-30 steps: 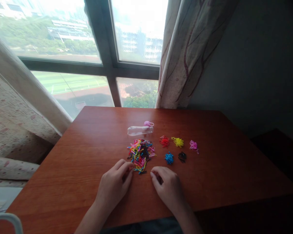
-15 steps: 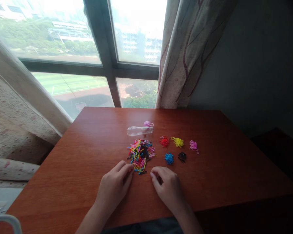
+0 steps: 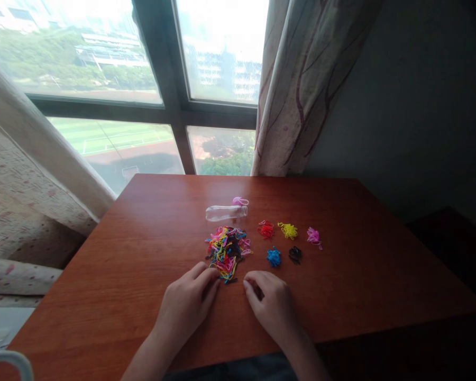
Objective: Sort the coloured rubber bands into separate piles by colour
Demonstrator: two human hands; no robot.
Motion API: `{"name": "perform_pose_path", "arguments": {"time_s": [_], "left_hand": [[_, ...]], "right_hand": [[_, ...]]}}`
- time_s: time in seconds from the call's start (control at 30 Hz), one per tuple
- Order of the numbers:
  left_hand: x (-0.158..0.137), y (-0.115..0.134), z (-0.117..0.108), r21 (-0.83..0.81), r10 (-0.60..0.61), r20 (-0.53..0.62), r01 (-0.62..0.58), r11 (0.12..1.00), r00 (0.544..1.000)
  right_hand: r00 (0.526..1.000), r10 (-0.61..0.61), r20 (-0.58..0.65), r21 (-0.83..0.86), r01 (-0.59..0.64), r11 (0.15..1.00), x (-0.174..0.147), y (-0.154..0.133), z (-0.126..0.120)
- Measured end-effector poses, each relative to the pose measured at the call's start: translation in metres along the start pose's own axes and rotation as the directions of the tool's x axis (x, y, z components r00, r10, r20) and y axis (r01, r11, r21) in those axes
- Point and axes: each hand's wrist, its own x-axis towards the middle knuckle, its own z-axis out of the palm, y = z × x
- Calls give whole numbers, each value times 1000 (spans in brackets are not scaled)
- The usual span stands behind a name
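Note:
A mixed pile of small thin coloured loops (image 3: 229, 248), pink, yellow, blue, red and black, lies on the table. At its near left edge rests my left hand (image 3: 188, 296), with thumb and fingers pressed together; whatever may be between them is hidden. My right hand (image 3: 272, 301) is on the table just right of the pile's near end. Its thumb and forefinger meet in a pinch, and I cannot make out anything in it. Sorted heaps lie to the right: red (image 3: 266, 229), yellow (image 3: 287, 230), pink (image 3: 314, 236), blue (image 3: 274, 257) and black (image 3: 295, 254).
Behind the pile a clear plastic bottle (image 3: 226, 213) lies on its side, with a pink cap with a loop (image 3: 240, 201) just beyond it. The brown wooden table (image 3: 111, 275) ends at a window. Curtains (image 3: 301, 106) hang at both sides, and a white curved bar (image 3: 11, 357) is at lower left.
My left fingertips have shifted slightly right along the pile's near edge. My right hand is nearly still, and the heaps look the same.

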Motion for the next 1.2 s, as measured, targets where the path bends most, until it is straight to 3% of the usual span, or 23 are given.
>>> {"name": "perform_pose_path", "arguments": {"time_s": [0.33,0.6,0.83,1.0,1.2], "left_hand": [[0,-3,-5,-1,21,71,-21,1000,997],[-1,4,-21,-107,35,27,-32,994,999],[50,47,-20,-189,153,35,-144,971,988],[94,77,-13,-71,252,157,-244,967,955],[116,89,-3,-51,312,250,-310,949,916]], "right_hand": [[1000,7,-2,6,-7,1000,-2,-1,0],[1000,-6,-6,-5,6,1000,-1,-1,0],[1000,-23,8,-63,23,998,-3,-3,1],[999,-28,-25,-159,24,987,-5,0,4],[1000,-20,-7,-170,19,985,-5,3,5]]}}
